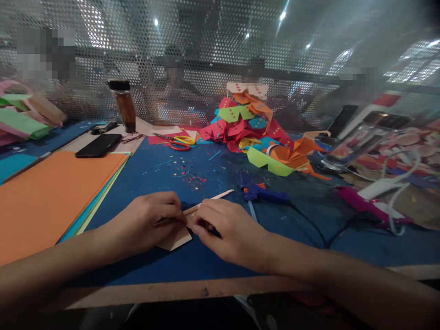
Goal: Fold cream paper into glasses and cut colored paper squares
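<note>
Near the front edge of the blue table, my left hand (154,222) and my right hand (227,229) pinch a piece of cream paper (177,239) between them. Part of the paper shows below the left fingers, and a narrow folded strip of it sticks out beyond the right knuckles. Both sets of fingers are curled and nearly meet; they cover the middle of the paper. A blue hot glue gun (263,191) lies just beyond my right hand, its cord trailing right. Small coloured paper scraps (189,174) are scattered ahead of the hands.
Stacked coloured sheets (62,192) lie left, with a black phone (98,145) and a bottle of brown liquid (124,107) behind. Scissors (177,141) and a heap of folded paper shapes (237,126) are at the back. A clear bottle (360,142) and a magenta-and-white power strip (373,206) stand right.
</note>
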Action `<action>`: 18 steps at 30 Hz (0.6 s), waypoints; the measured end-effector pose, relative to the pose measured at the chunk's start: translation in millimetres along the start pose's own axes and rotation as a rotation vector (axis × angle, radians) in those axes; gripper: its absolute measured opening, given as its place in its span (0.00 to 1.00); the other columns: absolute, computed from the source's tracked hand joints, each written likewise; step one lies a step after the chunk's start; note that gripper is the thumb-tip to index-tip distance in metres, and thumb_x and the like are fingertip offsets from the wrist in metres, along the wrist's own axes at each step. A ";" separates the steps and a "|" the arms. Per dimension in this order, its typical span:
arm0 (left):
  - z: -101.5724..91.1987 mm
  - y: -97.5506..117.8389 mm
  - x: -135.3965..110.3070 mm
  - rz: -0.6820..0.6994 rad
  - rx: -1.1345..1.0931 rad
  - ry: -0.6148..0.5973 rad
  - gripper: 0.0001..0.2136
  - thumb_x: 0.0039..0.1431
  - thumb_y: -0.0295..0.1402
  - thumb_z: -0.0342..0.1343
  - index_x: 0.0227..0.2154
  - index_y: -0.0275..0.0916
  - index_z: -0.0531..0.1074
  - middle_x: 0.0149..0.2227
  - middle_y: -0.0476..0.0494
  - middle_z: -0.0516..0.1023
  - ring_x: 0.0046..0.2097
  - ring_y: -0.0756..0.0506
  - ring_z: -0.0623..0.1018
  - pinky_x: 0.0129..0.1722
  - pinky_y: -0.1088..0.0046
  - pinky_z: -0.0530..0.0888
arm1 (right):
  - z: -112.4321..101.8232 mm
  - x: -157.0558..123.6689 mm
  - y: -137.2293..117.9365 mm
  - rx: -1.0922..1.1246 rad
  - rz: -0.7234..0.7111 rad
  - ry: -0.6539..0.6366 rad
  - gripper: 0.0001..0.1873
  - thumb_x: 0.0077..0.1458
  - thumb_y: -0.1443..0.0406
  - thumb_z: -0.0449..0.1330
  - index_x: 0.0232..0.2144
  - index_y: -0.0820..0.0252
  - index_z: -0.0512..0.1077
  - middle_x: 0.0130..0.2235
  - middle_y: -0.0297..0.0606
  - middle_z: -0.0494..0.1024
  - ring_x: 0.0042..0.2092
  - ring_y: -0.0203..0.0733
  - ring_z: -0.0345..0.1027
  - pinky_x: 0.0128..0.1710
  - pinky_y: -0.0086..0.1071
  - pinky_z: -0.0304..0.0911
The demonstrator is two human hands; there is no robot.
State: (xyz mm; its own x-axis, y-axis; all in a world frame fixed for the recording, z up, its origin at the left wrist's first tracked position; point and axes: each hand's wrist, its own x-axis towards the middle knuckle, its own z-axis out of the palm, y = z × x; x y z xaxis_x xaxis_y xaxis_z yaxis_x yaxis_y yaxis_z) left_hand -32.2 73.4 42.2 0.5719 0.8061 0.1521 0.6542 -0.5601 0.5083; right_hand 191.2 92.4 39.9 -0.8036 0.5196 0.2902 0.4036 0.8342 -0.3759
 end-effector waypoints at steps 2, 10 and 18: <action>1.0 1.3 2.9 -0.035 -0.029 0.006 0.09 0.60 0.32 0.52 0.33 0.43 0.79 0.34 0.47 0.76 0.36 0.48 0.76 0.36 0.75 0.69 | -0.4 0.5 -0.5 0.004 0.010 0.005 0.05 0.61 0.68 0.53 0.33 0.61 0.69 0.34 0.37 0.72 0.35 0.37 0.64 0.37 0.31 0.58; 5.4 1.7 9.8 -0.064 -0.051 0.056 0.05 0.56 0.29 0.56 0.29 0.41 0.78 0.32 0.48 0.75 0.34 0.49 0.74 0.33 0.74 0.67 | 0.9 0.7 -0.8 0.054 0.068 0.026 0.04 0.57 0.70 0.54 0.31 0.60 0.68 0.33 0.35 0.70 0.30 0.34 0.61 0.30 0.29 0.56; 5.7 2.3 11.2 -0.126 -0.116 0.051 0.04 0.55 0.29 0.58 0.27 0.41 0.77 0.32 0.48 0.75 0.34 0.48 0.74 0.34 0.73 0.67 | -2.8 0.6 -1.7 0.100 0.114 0.009 0.03 0.58 0.68 0.55 0.31 0.60 0.67 0.33 0.33 0.69 0.29 0.33 0.60 0.29 0.29 0.55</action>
State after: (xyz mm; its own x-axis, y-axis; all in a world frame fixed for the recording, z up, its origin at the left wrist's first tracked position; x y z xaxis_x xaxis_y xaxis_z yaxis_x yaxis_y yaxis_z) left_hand -21.5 80.1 40.2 0.4612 0.8787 0.1230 0.6556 -0.4309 0.6202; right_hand 191.2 91.8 43.2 -0.7510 0.6118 0.2482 0.4460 0.7473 -0.4927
